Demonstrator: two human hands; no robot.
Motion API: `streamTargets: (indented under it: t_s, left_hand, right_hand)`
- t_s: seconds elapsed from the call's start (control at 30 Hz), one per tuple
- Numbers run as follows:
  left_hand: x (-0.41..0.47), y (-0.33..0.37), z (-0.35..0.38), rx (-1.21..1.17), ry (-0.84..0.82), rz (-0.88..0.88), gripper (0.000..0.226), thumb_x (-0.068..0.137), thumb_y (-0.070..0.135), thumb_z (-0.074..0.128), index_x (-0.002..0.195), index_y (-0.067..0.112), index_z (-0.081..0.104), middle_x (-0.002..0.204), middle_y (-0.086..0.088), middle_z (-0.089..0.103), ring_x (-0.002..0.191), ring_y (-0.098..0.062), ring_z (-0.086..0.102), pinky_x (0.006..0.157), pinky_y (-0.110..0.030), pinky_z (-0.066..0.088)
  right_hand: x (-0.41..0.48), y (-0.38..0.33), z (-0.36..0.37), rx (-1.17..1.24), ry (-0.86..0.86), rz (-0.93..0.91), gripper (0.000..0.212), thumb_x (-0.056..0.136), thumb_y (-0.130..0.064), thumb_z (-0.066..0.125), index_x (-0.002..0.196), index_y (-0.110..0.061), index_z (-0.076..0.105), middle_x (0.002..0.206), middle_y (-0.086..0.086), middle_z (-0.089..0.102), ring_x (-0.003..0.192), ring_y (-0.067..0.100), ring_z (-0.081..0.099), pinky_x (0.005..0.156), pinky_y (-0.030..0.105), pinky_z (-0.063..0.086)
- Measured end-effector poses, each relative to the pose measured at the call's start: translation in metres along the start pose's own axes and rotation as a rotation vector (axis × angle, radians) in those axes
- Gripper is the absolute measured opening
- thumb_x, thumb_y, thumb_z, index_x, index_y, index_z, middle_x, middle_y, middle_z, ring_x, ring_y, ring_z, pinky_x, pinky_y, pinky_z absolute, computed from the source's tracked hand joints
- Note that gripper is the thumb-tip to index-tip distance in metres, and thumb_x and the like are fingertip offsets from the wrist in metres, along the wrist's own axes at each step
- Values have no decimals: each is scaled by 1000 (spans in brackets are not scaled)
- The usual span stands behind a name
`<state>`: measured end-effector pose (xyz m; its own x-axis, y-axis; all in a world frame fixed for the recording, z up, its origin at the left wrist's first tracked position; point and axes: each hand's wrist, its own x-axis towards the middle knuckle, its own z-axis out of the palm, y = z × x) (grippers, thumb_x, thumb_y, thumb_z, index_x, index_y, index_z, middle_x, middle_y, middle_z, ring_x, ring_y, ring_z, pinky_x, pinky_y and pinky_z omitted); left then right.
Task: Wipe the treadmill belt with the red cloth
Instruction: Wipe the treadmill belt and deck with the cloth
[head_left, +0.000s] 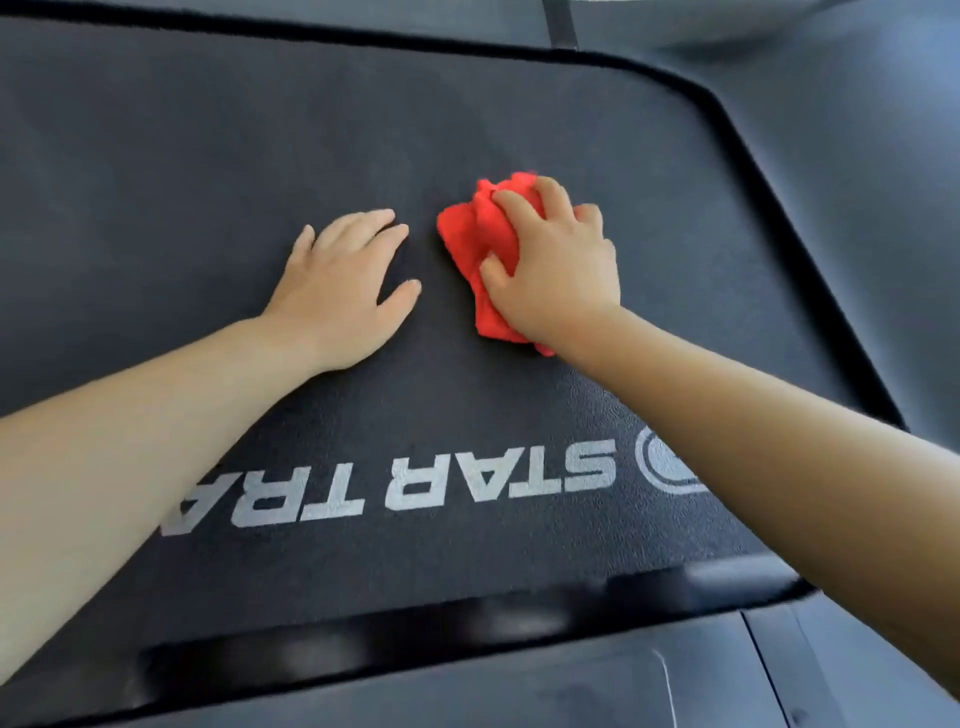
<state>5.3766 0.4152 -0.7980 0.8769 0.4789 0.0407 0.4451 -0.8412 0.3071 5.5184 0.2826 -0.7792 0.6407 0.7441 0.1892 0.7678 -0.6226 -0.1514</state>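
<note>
Near the middle of the dark, fine-textured rubber treadmill belt (218, 171) lies the crumpled red terry cloth (475, 244), bunched into folds and pressed flat against the belt surface; most of it shows to the left of and beyond the hand that covers it, and a small corner pokes out near the wrist. On top of it sits the right hand (558, 270), palm down; its fingers (519, 208) curl over the far folds and the thumb digs into the near side, so the cloth is gripped between them rather than merely covered. Just beside the cloth, not touching it, rests the left hand (337, 288), palm down on the bare belt; its fingers (363, 226) are stretched out and close together, the thumb spread toward the cloth, and it holds nothing. Both bare forearms reach in from the lower corners of the view. Closer to the person, white block lettering (467, 480) is printed on the belt, upside down from this view, reading "STAR TRA" before the left forearm covers the rest; a white ring logo (670, 467) sits at its right end, partly behind the right forearm. Around the belt runs a black gap, and outside it the smooth dark grey treadmill frame (857, 171); a glossy black strip (415, 634) borders the belt's near edge.
</note>
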Motion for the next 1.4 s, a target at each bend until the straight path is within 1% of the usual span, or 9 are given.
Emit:
streamTargets:
  t_s: [0.27,0.37,0.5,0.6,0.7,0.83,0.97,1.27,1.4]
  left_hand:
    - [-72,23,8,16,18,52,57,92,38,41,144,17,32,155,1,23,143,-20,16,115,-43,11]
    - [-70,26,7,-8,56,37,54,90,36,46,140,17,39,151,0,31,141,-21,23,114,-45,16]
    - [-72,29,4,-4,23,22,54,92,37,44,142,18,36,152,1,28,142,-20,19,115,-44,13]
    - [-72,35,2,-35,-6,4,54,94,35,42,143,17,33,154,1,25,143,-19,16,115,-47,12]
    - [-73,57,5,-104,-37,86,56,92,37,40,143,17,33,153,1,27,142,-17,18,115,-47,17]
    - [-77,84,22,-25,-83,108,59,92,43,33,146,22,24,156,8,16,144,-13,8,112,-58,3]
    - [-77,88,26,22,-43,104,62,88,46,30,145,23,26,155,7,18,143,-14,10,110,-61,4]
    - [-78,88,25,25,-29,83,61,87,46,33,143,23,32,153,7,23,142,-15,15,110,-61,6]
    - [-79,90,22,33,-39,93,60,88,44,35,143,21,31,153,6,22,142,-15,14,110,-62,7]
  right_hand:
    - [-130,9,-23,14,-7,-186,58,78,-46,46,134,-30,46,142,7,41,107,40,45,79,49,47]
    - [-104,9,-20,30,-4,-119,56,81,-42,50,136,-32,44,143,4,38,112,38,42,83,49,46]
    - [-60,4,-15,10,-13,69,56,85,-40,49,140,-32,38,148,3,31,116,37,39,87,46,40]
    - [-84,11,-19,1,-4,15,55,85,-40,50,138,-31,40,147,5,33,113,38,40,84,46,40]
    - [-137,29,-30,8,7,-78,54,81,-41,50,134,-28,47,143,8,40,107,40,44,79,48,46]
    - [-175,58,-45,7,6,-80,58,78,-45,44,132,-24,53,140,11,46,104,42,49,82,52,49]
    - [-156,77,-43,14,23,33,59,79,-44,47,136,-29,48,144,5,41,113,41,44,88,51,47]
    - [-64,63,-20,-4,40,80,57,82,-37,51,138,-32,41,148,2,33,118,37,40,87,46,42]
    - [-67,64,-23,-4,43,56,55,84,-39,51,138,-32,42,148,3,34,115,37,41,85,45,42]
